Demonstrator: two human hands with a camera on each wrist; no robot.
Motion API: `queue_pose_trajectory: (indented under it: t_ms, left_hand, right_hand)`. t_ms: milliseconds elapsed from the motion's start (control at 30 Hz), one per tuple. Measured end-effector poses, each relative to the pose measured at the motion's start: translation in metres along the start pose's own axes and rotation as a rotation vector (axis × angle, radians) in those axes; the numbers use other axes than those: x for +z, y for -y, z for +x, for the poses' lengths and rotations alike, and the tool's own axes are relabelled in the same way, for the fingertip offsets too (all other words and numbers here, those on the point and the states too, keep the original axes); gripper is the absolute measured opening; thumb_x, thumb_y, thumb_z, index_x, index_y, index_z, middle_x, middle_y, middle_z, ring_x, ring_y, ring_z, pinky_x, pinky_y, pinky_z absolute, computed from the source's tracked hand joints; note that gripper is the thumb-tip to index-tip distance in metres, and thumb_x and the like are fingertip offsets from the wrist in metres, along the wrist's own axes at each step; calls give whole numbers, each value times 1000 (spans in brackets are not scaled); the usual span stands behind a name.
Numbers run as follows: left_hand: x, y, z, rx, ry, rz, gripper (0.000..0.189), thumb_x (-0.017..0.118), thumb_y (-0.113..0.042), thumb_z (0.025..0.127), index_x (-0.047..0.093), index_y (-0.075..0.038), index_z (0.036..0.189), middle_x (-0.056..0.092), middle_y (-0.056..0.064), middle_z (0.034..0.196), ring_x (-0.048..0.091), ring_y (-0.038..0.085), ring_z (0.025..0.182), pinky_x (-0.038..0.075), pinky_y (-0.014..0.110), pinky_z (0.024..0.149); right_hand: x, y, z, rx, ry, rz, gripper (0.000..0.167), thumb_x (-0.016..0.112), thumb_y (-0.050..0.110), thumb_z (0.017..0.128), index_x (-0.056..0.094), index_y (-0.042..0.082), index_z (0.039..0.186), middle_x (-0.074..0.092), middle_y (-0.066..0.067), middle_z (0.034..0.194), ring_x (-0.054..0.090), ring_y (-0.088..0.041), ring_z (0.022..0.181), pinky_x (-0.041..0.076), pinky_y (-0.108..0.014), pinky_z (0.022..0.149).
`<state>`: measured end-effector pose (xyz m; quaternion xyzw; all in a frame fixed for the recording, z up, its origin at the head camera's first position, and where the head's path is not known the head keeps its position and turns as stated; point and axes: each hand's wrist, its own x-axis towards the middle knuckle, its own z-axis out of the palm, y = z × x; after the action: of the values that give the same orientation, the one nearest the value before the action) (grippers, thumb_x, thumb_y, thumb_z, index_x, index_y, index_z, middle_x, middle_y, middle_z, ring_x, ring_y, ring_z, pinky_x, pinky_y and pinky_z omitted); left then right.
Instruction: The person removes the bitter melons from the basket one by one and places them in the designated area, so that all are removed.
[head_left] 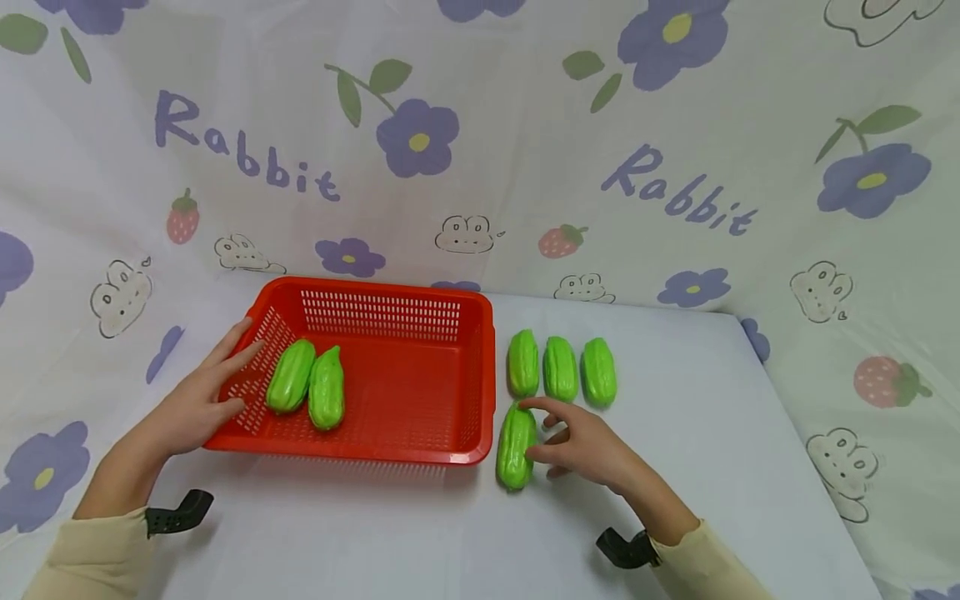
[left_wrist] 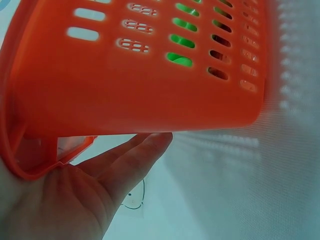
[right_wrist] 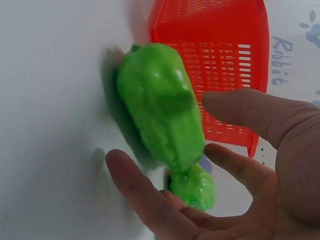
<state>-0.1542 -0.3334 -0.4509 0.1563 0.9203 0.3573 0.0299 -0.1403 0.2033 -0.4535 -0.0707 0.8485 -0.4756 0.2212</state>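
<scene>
A red plastic basket (head_left: 420, 454) stands on the table with two green ribbed gourds lying in its left part, one gourd (head_left: 291, 377) leaning close to the other (head_left: 326, 390). My left hand (head_left: 198, 408) rests against the basket's left end, its fingers extended along the outer wall, as the left wrist view shows. To the right of the basket, my right hand (head_left: 581, 442) hovers around the nearest loose gourd (head_left: 516, 450). Its thumb and fingers are spread to either side of that gourd (right_wrist: 160, 100), not closed on it.
Behind that gourd three more stand in a row: a left one (head_left: 522, 364), a middle one (head_left: 560, 369) and a right one (head_left: 598, 372). White cloth covers the table (head_left: 697, 400). A patterned curtain (head_left: 510, 158) hangs behind and at the sides.
</scene>
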Motion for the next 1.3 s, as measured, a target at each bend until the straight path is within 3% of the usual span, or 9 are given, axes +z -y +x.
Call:
queue_pose_trajectory:
  t_ms: [167, 400, 933, 1100, 1300]
  left_hand:
    - [7, 2, -8, 2, 0, -14, 82, 64, 9, 89, 35, 4, 166, 1, 14, 182, 10, 52, 161, 38, 79, 109]
    - [10, 3, -5, 27, 0, -33, 81, 62, 10, 88, 36, 6, 165, 2, 13, 182, 7, 49, 163, 28, 81, 115]
    - [1, 0, 2, 16, 12, -22, 80, 63, 9, 90, 35, 7, 165, 0, 13, 182, 8, 50, 163, 30, 79, 115]
    - [2, 2, 0, 25, 8, -17, 80, 63, 10, 89, 36, 7, 164, 1, 14, 182, 10, 52, 162, 31, 80, 114]
    - [2, 4, 0, 17, -8, -14, 80, 63, 9, 90, 36, 6, 165, 1, 13, 182, 9, 50, 162, 32, 79, 114]
  right_hand:
    - [-1, 0, -8, 12, 0, 1, 64, 86, 11, 91, 63, 18, 150, 56, -26, 131, 74, -29, 93, 67, -46, 73]
    - [-18, 9, -18, 7, -56, -13, 66, 85, 12, 93, 60, 16, 154, 54, -28, 137, 73, -30, 103, 67, -44, 74]
    - [-46, 30, -18, -62, -133, -65, 69, 83, 17, 95, 55, 15, 158, 53, -27, 138, 71, -30, 111, 66, -39, 79]
    - [-54, 52, -9, -129, -176, -185, 67, 81, 19, 96, 55, 21, 158, 58, -21, 136, 70, -32, 113, 65, -41, 82]
    - [-52, 96, 6, -232, -211, -266, 66, 81, 27, 97, 56, 27, 158, 62, -16, 138, 69, -34, 120, 64, -48, 86]
